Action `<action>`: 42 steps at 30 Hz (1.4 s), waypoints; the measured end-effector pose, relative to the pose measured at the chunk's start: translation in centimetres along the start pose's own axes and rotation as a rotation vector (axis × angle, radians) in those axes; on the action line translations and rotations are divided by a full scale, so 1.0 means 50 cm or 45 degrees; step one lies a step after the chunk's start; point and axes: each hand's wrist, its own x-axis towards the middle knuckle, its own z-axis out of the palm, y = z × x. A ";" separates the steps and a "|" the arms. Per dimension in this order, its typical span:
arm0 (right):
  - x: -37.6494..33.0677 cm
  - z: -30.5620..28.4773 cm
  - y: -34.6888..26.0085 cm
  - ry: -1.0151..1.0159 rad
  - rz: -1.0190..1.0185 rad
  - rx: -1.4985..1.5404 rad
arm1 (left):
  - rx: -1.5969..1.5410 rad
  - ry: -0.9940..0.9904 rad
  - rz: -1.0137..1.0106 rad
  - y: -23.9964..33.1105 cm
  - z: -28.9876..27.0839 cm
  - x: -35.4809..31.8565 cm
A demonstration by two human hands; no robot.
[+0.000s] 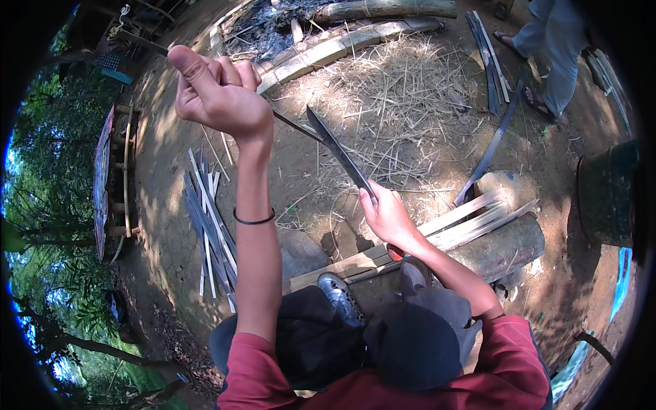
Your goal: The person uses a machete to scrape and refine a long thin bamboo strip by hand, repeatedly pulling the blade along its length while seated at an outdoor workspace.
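Observation:
My left hand (222,92) is raised at the upper left, fingers closed round a thin dark strip (294,126). The strip runs out of the fist on both sides, and its lower end meets a machete blade (339,154). My right hand (388,217) grips the machete by its handle, most of which the hand hides; a reddish butt shows by the wrist. The long dark blade points up and to the left. Below the right hand, pale split strips (461,229) rest against a log (502,249).
A pile of dark and pale strips (208,225) lies at left, beside a grey stone (297,254). Shavings (403,96) litter the ground ahead, before a fire pit with ash (270,31). A person (557,61) stands at upper right; a dark drum (607,195) is at right.

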 end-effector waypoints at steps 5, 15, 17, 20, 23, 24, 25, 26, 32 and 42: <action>0.024 -0.025 -0.081 0.026 -0.143 0.008 | 0.050 -0.019 -0.009 -0.015 -0.001 0.001; 0.039 0.012 -0.068 0.015 -0.028 0.025 | 0.114 -0.051 0.098 -0.038 0.004 -0.002; 0.037 0.008 -0.098 0.040 -0.086 0.049 | 0.039 -0.032 0.103 -0.038 -0.001 0.000; 0.036 0.019 -0.065 0.033 -0.003 -0.028 | 0.097 0.050 0.127 -0.035 0.027 -0.007; 0.040 0.025 -0.003 0.003 0.056 -0.111 | 0.059 0.063 0.154 -0.043 0.034 -0.004; 0.035 0.023 -0.013 0.007 0.063 -0.068 | 0.056 0.077 0.157 -0.040 0.032 0.001; 0.034 0.019 -0.035 0.009 0.040 -0.023 | 0.067 0.092 0.153 -0.036 0.028 0.002; 0.035 0.011 -0.065 0.011 0.017 0.022 | 0.077 0.107 0.150 -0.032 0.023 0.002; 0.040 0.038 -0.002 0.087 -0.015 -0.076 | 0.097 0.135 0.162 -0.033 0.044 -0.010; 0.017 0.045 0.035 0.059 0.029 -0.062 | 0.070 0.165 0.167 -0.039 0.046 -0.011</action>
